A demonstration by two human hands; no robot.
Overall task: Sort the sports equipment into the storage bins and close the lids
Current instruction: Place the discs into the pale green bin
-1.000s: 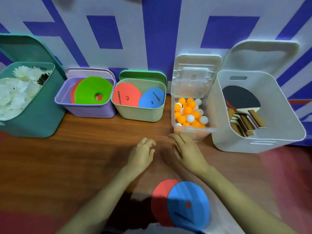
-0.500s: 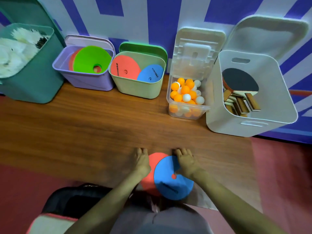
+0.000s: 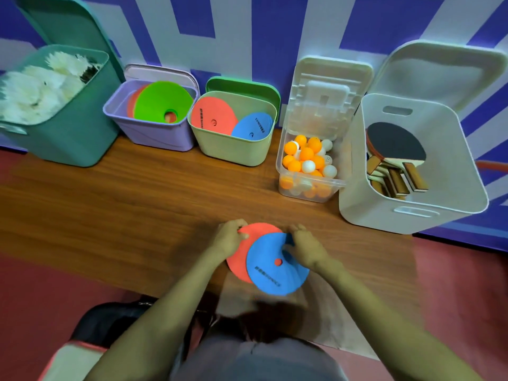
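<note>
Pinching red disc (image 3: 238, 261) edge, left hand (image 3: 229, 238), right hand (image 3: 305, 246) gripping blue disc (image 3: 272, 277)

Head view, forward and down.

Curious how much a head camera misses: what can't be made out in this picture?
Head view:
- Red disc: mostly covered by the blue disc; any print hidden.
- Purple bin: discs under the green disc uncountable.
- Table tennis paddles: overlapping, count unclear.
- Teal bin: cut by left edge; white feathery contents blurred.
</note>
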